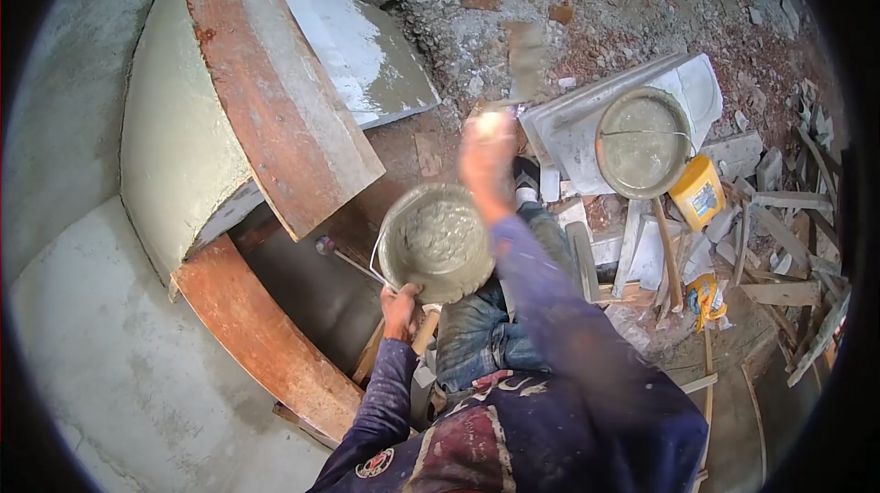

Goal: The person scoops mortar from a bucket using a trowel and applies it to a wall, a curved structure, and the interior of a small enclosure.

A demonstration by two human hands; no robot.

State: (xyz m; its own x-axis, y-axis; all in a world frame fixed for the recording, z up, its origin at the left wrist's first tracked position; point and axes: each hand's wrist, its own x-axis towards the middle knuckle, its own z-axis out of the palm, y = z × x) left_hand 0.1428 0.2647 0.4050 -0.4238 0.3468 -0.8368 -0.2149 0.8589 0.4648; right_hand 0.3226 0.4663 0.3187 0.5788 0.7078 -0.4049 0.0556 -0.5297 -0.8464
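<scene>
My left hand (401, 312) grips the near-left rim of a bucket (435, 244), its thumb over the edge. The bucket holds wet grey mortar and is tilted, its mouth facing me, above my bent knee. My right hand (488, 158) is raised just beyond the bucket's far right side and smeared by motion, its fingers closed. A blurred flat grey-brown blade, like a trowel (526, 60), extends ahead of that hand. To the left of the bucket, a curved plastered form (183, 126) carries reddish boards (266, 99).
A second bucket (644, 140) with greyish liquid stands on a pale slab (559, 122) at right. Beside it leans a yellow jerrycan (698, 192). Wood scraps (779, 293) and rubble (605, 16) cover the right and far ground. A curved board (266, 337) lies at lower left.
</scene>
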